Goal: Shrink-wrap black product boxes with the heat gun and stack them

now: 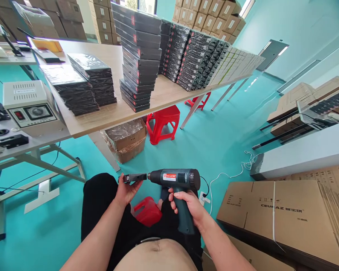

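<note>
My right hand (190, 205) is wrapped round the handle of a dark heat gun (172, 178), its nozzle pointing left. A small flat black box (135, 177) is gripped in my left hand (127, 191), edge-on to the camera and right by the nozzle. Whether the nozzle touches the box I cannot tell. Both hands are above my lap, over black trousers. A red stool (147, 211) shows between my knees.
A wooden table (169, 92) ahead bears a tall stack of black boxes (141, 52) and wrapped packs (93, 75). At left stands a machine with a dial (31, 103). Flattened cartons (271, 210) lie at right, near a white power strip (204, 198) and cable.
</note>
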Demonstrator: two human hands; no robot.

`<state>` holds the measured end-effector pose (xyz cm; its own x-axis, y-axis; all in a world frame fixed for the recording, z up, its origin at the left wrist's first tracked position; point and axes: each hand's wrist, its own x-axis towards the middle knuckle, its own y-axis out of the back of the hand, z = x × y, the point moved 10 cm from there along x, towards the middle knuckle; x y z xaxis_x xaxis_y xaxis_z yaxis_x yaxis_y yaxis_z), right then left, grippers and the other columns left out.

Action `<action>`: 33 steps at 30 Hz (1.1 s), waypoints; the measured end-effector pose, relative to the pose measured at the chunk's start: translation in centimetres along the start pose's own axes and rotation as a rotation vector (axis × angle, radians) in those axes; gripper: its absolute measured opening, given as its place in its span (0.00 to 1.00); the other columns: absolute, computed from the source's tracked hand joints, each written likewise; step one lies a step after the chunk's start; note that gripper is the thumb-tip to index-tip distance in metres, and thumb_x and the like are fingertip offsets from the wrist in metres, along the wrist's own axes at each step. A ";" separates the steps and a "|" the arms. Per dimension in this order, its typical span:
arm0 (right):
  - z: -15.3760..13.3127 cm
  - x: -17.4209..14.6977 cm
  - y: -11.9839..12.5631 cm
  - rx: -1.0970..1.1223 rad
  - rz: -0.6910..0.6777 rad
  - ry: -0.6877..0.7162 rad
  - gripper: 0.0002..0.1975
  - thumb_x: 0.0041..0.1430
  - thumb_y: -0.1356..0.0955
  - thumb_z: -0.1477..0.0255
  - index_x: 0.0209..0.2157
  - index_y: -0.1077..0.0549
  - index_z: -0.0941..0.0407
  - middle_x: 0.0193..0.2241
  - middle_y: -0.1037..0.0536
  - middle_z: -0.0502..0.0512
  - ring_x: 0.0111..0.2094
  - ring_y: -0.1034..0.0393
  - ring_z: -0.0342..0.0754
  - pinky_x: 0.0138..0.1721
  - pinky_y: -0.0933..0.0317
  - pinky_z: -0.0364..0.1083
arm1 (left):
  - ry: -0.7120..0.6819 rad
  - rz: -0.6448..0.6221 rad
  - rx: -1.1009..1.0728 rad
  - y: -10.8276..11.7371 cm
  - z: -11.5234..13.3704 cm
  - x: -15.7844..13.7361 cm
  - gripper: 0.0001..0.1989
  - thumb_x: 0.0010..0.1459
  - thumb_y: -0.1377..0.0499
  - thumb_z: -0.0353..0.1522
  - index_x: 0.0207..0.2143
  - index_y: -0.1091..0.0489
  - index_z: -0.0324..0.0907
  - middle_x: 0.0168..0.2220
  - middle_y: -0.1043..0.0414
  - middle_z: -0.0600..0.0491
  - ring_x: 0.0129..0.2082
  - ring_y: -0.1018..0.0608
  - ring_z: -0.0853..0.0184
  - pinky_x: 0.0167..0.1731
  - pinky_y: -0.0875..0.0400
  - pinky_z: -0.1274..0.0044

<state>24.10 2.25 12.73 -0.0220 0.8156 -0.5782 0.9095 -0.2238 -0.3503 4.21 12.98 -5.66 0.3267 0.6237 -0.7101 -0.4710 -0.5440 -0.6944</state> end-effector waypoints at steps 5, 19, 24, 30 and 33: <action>-0.4 0.5 0.2 0.012 0.017 0.017 0.15 0.49 0.31 0.69 0.39 0.27 0.61 0.29 0.24 0.56 0.25 0.30 0.44 0.23 0.37 0.42 | 0.008 0.002 0.006 -0.3 0.0 -0.6 0.18 0.52 0.40 0.45 0.34 0.40 0.42 0.43 0.35 0.42 0.47 0.26 0.50 0.37 0.23 0.60; -0.7 -0.4 -0.3 -0.125 -0.003 0.031 0.15 0.49 0.32 0.70 0.40 0.27 0.62 0.28 0.24 0.56 0.24 0.30 0.44 0.22 0.37 0.42 | 0.022 -0.006 0.089 -0.5 -0.3 -0.3 0.17 0.51 0.40 0.43 0.34 0.40 0.41 0.42 0.33 0.43 0.47 0.26 0.48 0.37 0.23 0.61; -0.7 -0.6 -0.3 -0.170 -0.088 -0.016 0.15 0.50 0.32 0.71 0.40 0.27 0.62 0.29 0.24 0.56 0.24 0.30 0.44 0.22 0.36 0.42 | 0.034 0.002 0.082 0.0 -0.3 -0.5 0.18 0.51 0.40 0.44 0.34 0.40 0.41 0.44 0.33 0.41 0.50 0.28 0.46 0.37 0.22 0.62; -0.4 -1.6 2.0 -0.100 -0.019 -0.010 0.15 0.51 0.33 0.71 0.41 0.27 0.61 0.30 0.24 0.55 0.24 0.30 0.44 0.22 0.37 0.41 | 0.026 0.017 0.074 0.0 -0.3 -0.5 0.18 0.51 0.40 0.44 0.37 0.38 0.41 0.43 0.32 0.43 0.48 0.26 0.47 0.36 0.22 0.62; 0.4 -1.7 1.4 -0.147 -0.054 -0.043 0.15 0.50 0.32 0.71 0.40 0.27 0.61 0.30 0.24 0.56 0.24 0.30 0.44 0.22 0.37 0.42 | 0.059 0.012 0.107 -0.1 -0.7 -0.2 0.19 0.52 0.41 0.44 0.38 0.38 0.41 0.43 0.32 0.42 0.47 0.25 0.48 0.34 0.22 0.63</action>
<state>25.22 0.34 12.96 -0.0876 0.8001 -0.5934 0.9575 -0.0968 -0.2718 4.79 12.47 -5.49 0.3667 0.5818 -0.7260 -0.5588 -0.4862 -0.6718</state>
